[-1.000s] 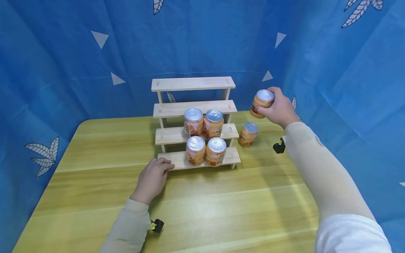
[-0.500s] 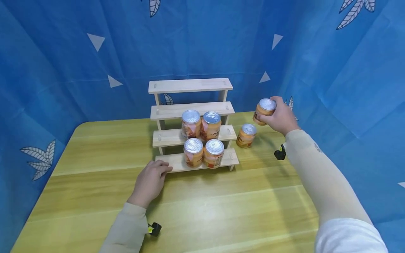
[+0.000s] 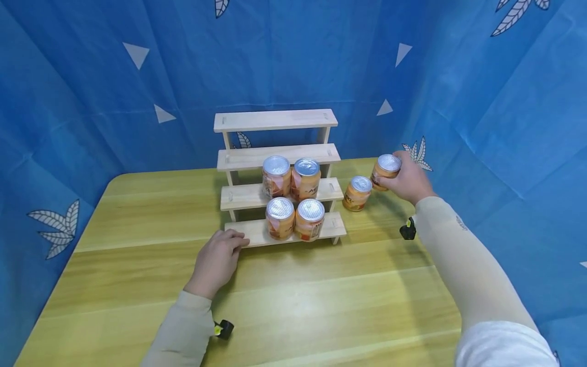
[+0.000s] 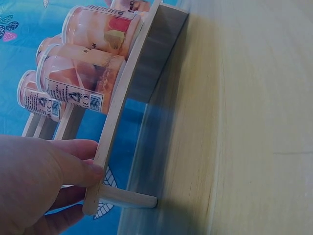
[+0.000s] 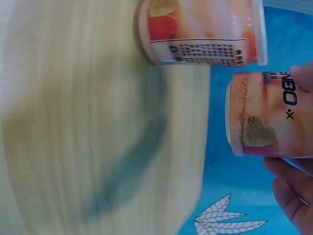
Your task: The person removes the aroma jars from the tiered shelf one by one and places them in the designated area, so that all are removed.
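My right hand (image 3: 410, 178) grips an orange can (image 3: 384, 173) with a silver lid, upright at the back right of the table; whether its base touches the tabletop I cannot tell. In the right wrist view, thumb and fingers hold this can (image 5: 261, 115) from opposite sides. Just left of it stands another orange can (image 3: 356, 194). With its thumb and fingers, my left hand (image 3: 215, 262) pinches the left end of the lowest board of a stepped wooden shelf (image 4: 110, 132). Two cans (image 3: 280, 219) stand on that board, and two more (image 3: 276, 178) on the step above.
The shelf's upper two steps (image 3: 275, 120) rise behind the cans. A wood-grain table (image 3: 293, 300) spreads out in front. Blue cloth (image 3: 284, 61) hangs behind and at both sides. Each wrist carries a small black camera (image 3: 224, 329).
The can in my right hand has come down and slightly right, to beside the standing can. My left hand keeps its place on the shelf. The head view has shifted slightly.
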Demonstrator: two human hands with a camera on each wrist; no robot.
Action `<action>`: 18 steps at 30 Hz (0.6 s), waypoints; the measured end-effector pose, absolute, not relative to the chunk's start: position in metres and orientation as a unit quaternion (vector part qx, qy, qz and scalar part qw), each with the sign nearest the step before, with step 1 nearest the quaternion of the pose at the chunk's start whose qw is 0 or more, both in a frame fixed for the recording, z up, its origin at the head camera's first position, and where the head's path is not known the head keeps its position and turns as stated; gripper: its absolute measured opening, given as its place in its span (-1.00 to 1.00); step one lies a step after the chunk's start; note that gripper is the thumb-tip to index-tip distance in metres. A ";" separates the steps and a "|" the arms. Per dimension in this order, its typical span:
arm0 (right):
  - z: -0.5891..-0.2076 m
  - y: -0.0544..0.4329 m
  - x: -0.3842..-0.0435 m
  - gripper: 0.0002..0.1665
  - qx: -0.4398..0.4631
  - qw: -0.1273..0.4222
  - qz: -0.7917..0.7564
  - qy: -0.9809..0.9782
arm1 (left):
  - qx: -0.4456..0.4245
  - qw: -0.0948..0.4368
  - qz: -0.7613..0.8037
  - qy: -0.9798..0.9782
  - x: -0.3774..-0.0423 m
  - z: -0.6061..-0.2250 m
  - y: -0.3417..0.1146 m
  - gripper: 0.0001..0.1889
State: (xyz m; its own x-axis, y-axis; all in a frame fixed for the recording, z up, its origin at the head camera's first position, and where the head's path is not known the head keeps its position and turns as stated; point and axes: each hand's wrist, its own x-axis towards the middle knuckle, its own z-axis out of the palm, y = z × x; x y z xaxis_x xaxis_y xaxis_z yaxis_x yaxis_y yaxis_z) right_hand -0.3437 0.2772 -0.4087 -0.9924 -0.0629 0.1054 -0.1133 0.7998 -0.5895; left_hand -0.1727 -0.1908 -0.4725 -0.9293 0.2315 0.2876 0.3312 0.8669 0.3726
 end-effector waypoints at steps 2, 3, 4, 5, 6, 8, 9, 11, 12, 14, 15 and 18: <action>-0.414 0.278 -0.343 0.08 0.045 0.036 0.309 -0.949 | -0.146 0.116 -0.213 -0.959 -0.173 -0.472 -0.191 -0.77; -0.417 0.279 -0.343 0.08 0.045 0.034 0.308 -0.950 | -0.146 0.115 -0.213 -0.959 -0.173 -0.472 -0.191 -0.77; -0.420 0.279 -0.342 0.09 0.045 0.034 0.306 -0.950 | -0.145 0.115 -0.214 -0.959 -0.172 -0.472 -0.191 -0.77; -0.422 0.279 -0.342 0.09 0.045 0.033 0.306 -0.950 | -0.144 0.114 -0.214 -0.959 -0.172 -0.472 -0.191 -0.77; -0.425 0.280 -0.342 0.09 0.047 0.033 0.308 -0.950 | -0.144 0.114 -0.215 -0.959 -0.172 -0.472 -0.191 -0.77; -0.430 0.280 -0.341 0.06 0.052 0.038 0.310 -0.948 | -0.144 0.116 -0.214 -0.959 -0.171 -0.472 -0.191 -0.77; -0.432 0.280 -0.341 0.04 0.053 0.042 0.309 -0.949 | -0.145 0.116 -0.214 -0.959 -0.171 -0.472 -0.191 -0.77; -0.436 0.281 -0.340 0.00 0.056 0.051 0.306 -0.949 | -0.146 0.118 -0.212 -0.959 -0.171 -0.472 -0.191 -0.76; -0.438 0.281 -0.340 -0.01 0.057 0.054 0.303 -0.950 | -0.146 0.118 -0.211 -0.959 -0.171 -0.472 -0.191 -0.76; -0.442 0.282 -0.338 0.00 0.054 0.055 0.294 -0.953 | -0.148 0.118 -0.211 -0.959 -0.172 -0.472 -0.191 -0.76; -0.444 0.282 -0.337 0.02 0.052 0.053 0.292 -0.953 | -0.148 0.118 -0.211 -0.959 -0.172 -0.472 -0.191 -0.76; -0.448 0.283 -0.335 0.08 0.043 0.037 0.288 -0.956 | -0.149 0.116 -0.211 -0.959 -0.172 -0.472 -0.191 -0.76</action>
State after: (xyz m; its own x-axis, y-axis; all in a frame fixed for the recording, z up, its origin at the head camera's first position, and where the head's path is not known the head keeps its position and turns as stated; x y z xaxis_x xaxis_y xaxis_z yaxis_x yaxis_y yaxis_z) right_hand -0.3346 0.2833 -0.4482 -0.9936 -0.0615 0.0952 -0.1039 0.8307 -0.5469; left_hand -0.1722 -0.1905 -0.4715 -0.9283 0.2375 0.2861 0.3357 0.8662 0.3703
